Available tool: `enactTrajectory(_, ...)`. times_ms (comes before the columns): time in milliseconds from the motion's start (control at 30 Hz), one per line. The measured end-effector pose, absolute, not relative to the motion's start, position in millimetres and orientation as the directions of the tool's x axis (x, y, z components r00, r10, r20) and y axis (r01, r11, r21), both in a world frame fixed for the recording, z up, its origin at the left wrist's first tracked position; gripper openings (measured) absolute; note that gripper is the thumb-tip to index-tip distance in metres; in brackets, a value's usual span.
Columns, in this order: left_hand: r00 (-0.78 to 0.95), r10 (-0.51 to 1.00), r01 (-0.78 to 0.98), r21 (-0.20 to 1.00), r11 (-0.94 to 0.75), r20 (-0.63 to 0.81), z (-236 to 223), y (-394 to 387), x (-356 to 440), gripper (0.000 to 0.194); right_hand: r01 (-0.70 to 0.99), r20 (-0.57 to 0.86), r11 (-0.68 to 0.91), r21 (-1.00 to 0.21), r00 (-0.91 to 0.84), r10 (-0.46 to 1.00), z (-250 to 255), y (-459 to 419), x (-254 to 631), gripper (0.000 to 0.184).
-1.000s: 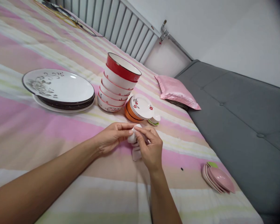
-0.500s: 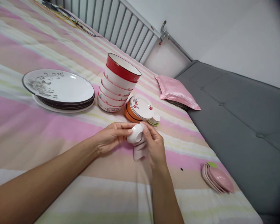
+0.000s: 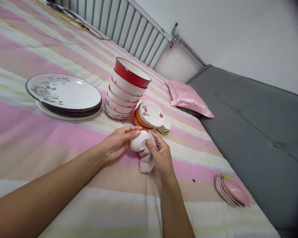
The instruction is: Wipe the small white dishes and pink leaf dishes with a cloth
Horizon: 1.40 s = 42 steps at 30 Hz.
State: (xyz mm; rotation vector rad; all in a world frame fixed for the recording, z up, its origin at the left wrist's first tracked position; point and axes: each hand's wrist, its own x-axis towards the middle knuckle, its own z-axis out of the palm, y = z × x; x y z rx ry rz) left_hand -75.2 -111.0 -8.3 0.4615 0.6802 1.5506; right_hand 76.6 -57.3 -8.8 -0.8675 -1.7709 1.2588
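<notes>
My left hand (image 3: 115, 144) grips a small white cup (image 3: 139, 143) by its side, fingers wrapped round it. My right hand (image 3: 161, 158) holds a pale pink cloth (image 3: 145, 162) pressed against the cup, with the cloth hanging down below it. Both hands hover just above the striped bedspread (image 3: 39, 138), close in front of the stacked dishes.
A stack of red-and-white bowls (image 3: 125, 89) stands behind the hands. Orange bowls with small flowered saucers (image 3: 151, 115) lie to its right, large plates (image 3: 64, 96) to its left. Pink leaf-shaped dishes (image 3: 232, 191) sit near the bed's right edge; a pink pillow (image 3: 187, 97) lies by a grey sofa (image 3: 258, 125).
The cup has turned in my left hand and shifted slightly left. My right hand has slid down with the cloth along the cup's side.
</notes>
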Motion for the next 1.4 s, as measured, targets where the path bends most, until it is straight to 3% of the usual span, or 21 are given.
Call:
enactTrajectory(267,-0.118,0.992,-0.554,0.832,-0.038,-0.034,-9.9,-116.4,-69.5,0.032,0.004,0.124,0.138,-0.990,-0.412,0.903,-11.1,-60.2,71.4,0.039)
enactTrajectory(467,-0.068,0.989,-0.238,0.961,-0.142,0.129,-11.6,-116.1,-62.6,0.036,-0.117,0.054,0.013,-0.993,-0.351,0.935,-10.3,-61.0,70.3,0.046)
enactTrajectory(900,-0.094,0.989,-0.291,0.947,-0.139,0.117,-16.3,-114.4,-60.5,0.032,-0.143,0.137,0.100,-0.985,-0.277,0.951,-10.5,-59.5,72.8,0.037)
enactTrajectory(1100,-0.086,0.991,-0.330,0.935,-0.129,0.106,-14.6,-115.3,-60.2,0.033,-0.196,0.022,-0.018,-0.980,-0.204,0.979,-8.1,-56.3,73.3,0.046)
enactTrajectory(1267,-0.065,0.994,-0.331,0.938,-0.106,0.089,-14.5,-115.1,-61.5,0.035,-0.224,-0.040,-0.085,-0.971,-0.200,0.979,-6.8,-55.9,73.3,0.037)
enactTrajectory(1400,-0.016,0.989,-0.282,0.948,-0.146,0.148,-16.9,-114.3,-63.8,0.031,-0.182,0.078,0.050,-0.982,-0.151,0.986,-5.3,-57.5,72.5,0.034)
